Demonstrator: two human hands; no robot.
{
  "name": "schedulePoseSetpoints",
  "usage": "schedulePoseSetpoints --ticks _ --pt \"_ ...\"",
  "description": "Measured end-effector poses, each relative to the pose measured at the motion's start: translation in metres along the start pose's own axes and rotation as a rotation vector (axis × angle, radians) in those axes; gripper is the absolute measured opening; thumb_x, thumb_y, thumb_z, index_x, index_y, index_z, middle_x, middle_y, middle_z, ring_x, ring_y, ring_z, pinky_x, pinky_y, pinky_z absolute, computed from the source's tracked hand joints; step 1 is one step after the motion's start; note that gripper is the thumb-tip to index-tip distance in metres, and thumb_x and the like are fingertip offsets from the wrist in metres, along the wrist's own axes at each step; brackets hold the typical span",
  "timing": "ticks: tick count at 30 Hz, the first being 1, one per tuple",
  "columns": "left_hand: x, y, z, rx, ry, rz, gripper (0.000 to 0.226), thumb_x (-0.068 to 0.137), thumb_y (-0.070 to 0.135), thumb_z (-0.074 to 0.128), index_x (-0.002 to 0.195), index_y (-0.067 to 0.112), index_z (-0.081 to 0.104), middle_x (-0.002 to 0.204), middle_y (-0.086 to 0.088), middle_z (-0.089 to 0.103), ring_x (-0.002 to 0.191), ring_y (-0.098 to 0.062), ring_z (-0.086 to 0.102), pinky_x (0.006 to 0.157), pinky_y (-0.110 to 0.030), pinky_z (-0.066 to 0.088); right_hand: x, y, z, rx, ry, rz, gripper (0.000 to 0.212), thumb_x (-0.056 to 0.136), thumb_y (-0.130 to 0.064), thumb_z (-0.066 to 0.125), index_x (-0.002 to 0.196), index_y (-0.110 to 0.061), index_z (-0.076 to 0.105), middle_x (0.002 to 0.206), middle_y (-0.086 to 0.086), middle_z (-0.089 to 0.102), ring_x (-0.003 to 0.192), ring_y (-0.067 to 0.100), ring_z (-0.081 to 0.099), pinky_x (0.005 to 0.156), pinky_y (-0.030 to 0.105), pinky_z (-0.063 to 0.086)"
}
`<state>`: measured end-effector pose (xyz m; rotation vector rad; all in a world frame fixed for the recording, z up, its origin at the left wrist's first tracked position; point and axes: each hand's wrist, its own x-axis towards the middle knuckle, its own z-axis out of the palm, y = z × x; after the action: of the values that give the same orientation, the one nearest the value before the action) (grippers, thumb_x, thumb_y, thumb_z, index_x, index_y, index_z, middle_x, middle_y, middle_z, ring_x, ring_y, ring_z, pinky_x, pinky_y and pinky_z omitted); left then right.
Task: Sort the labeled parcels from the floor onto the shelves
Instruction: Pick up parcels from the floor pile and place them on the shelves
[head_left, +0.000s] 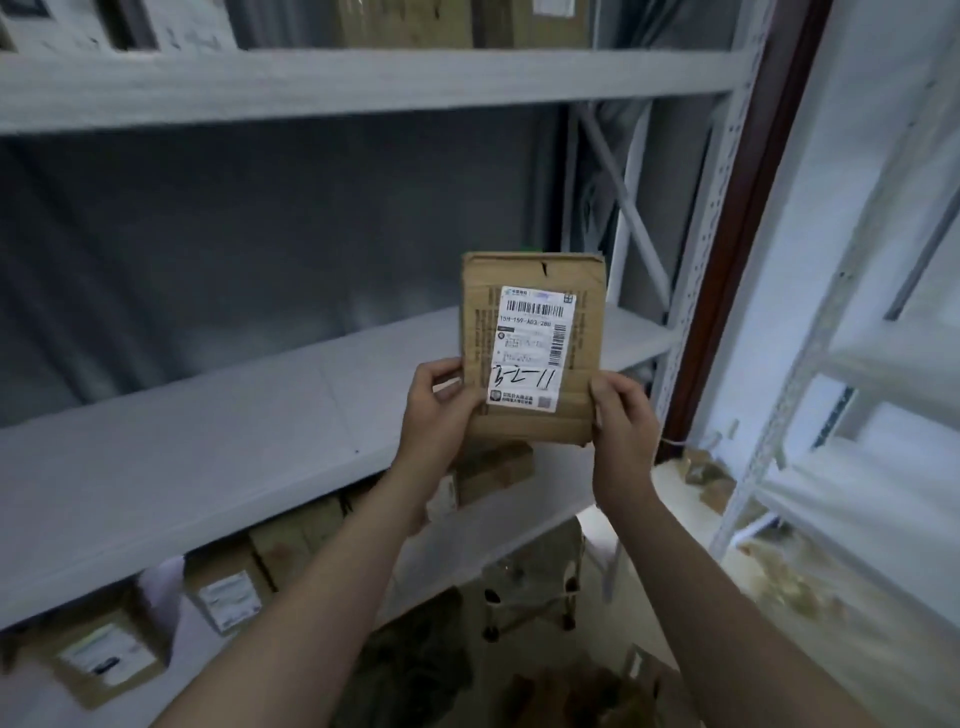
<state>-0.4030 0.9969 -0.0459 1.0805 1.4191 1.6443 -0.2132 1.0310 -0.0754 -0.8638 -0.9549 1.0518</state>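
While both hands hold it upright, the parcel hangs just in front of the middle shelf, over that shelf's right end and clear of its board. The left hand grips the parcel's lower left edge, thumb on the front face and fingers curled behind. The right hand clasps the lower right edge the same way. The white label faces the camera, showing barcodes, a printed code and a handwritten black mark near its bottom. Above the shelf runs a top board bearing brown cartons, cut off by the frame. Under the shelf sit labelled boxes, blurred. Right of the shelf stands a second rack.
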Motion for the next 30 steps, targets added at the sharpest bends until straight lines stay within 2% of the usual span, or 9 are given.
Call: schedulePoseSetpoints --ticks 6,9,14,16,19,22,26,28,30 --pt "0.018 0.056 -0.08 0.03 0.06 0.081 0.048 0.085 0.016 0.079 0.125 0.027 0.056 0.114 0.017 0.065 0.105 -0.001 0.065 0.088 -0.029 0.058 -0.004 -0.027 0.088 -0.089 -0.178 -0.051 0.02 0.087 -0.023 0.067 0.106 -0.025 0.071 0.1 -0.012 0.077 0.094 0.006 0.073 0.075 0.025 0.06" --pt "0.024 0.041 -0.125 0.082 0.056 0.03 0.056 0.078 0.016 0.087 0.123 0.026 0.054 0.117 0.015 0.062 0.105 -0.002 0.064 0.085 -0.031 0.059 -0.012 -0.005 0.123 -0.238 -0.175 0.041 0.017 0.085 -0.015 0.071 0.1 -0.023 0.071 0.097 -0.005 0.076 0.095 0.013 0.072 0.081 0.032 0.06" --pt "0.035 -0.014 -0.189 0.151 0.069 -0.096 0.054 0.079 0.012 0.087 0.119 0.019 0.051 0.12 0.006 0.06 0.101 -0.008 0.063 0.074 -0.035 0.059 -0.04 0.05 0.166 -0.358 -0.188 0.187 0.015 0.086 -0.008 0.075 0.092 -0.021 0.069 0.089 -0.004 0.073 0.078 0.006 0.069 0.056 0.011 0.048" --pt "0.043 -0.035 -0.204 0.173 0.056 -0.121 0.053 0.08 0.01 0.086 0.117 0.018 0.05 0.121 0.0 0.059 0.101 -0.012 0.062 0.082 -0.044 0.061 -0.051 0.068 0.176 -0.377 -0.144 0.195 0.015 0.088 -0.013 0.075 0.09 -0.028 0.072 0.081 -0.008 0.072 0.071 0.001 0.067 0.052 0.006 0.044" --pt "0.057 -0.056 -0.216 0.202 0.039 -0.163 0.055 0.08 0.008 0.086 0.117 0.018 0.047 0.114 0.005 0.057 0.102 -0.014 0.062 0.093 -0.052 0.058 -0.059 0.085 0.189 -0.3 -0.056 0.284 0.017 0.088 -0.016 0.075 0.089 -0.033 0.078 0.064 -0.012 0.072 0.055 -0.002 0.066 0.052 0.015 0.055" --pt "0.073 -0.064 -0.213 0.187 0.0 -0.177 0.055 0.077 0.011 0.088 0.109 0.026 0.046 0.113 0.009 0.059 0.104 -0.015 0.064 0.088 -0.049 0.061 -0.051 0.097 0.196 -0.205 0.006 0.396 0.019 0.093 -0.014 0.07 0.1 -0.03 0.079 0.068 -0.002 0.075 0.06 0.015 0.069 0.066 0.039 0.065" --pt "0.092 -0.068 -0.187 0.202 -0.034 -0.181 0.059 0.075 0.015 0.09 0.113 0.025 0.045 0.115 0.011 0.058 0.106 -0.019 0.065 0.083 -0.048 0.063 -0.033 0.109 0.198 0.001 0.131 0.484 0.027 0.099 -0.015 0.063 0.126 -0.015 0.063 0.074 0.013 0.066 0.061 0.021 0.063 0.06 0.035 0.06" --pt "0.104 -0.071 -0.166 0.219 -0.031 -0.156 0.059 0.075 0.013 0.089 0.114 0.022 0.045 0.117 0.004 0.059 0.106 -0.02 0.065 0.083 -0.045 0.062 -0.02 0.113 0.199 0.114 0.176 0.506 0.03 0.1 -0.017 0.06 0.129 -0.016 0.054 0.085 0.017 0.07 0.073 0.027 0.068 0.064 0.037 0.063" --pt "0.117 -0.074 -0.144 0.237 -0.031 -0.121 0.061 0.074 0.013 0.089 0.116 0.018 0.046 0.118 0.001 0.059 0.103 -0.016 0.064 0.076 -0.032 0.06 -0.002 0.117 0.198 0.187 0.157 0.523 0.034 0.1 -0.026 0.061 0.132 -0.023 0.048 0.103 0.017 0.075 0.087 0.033 0.075 0.07 0.04 0.065"
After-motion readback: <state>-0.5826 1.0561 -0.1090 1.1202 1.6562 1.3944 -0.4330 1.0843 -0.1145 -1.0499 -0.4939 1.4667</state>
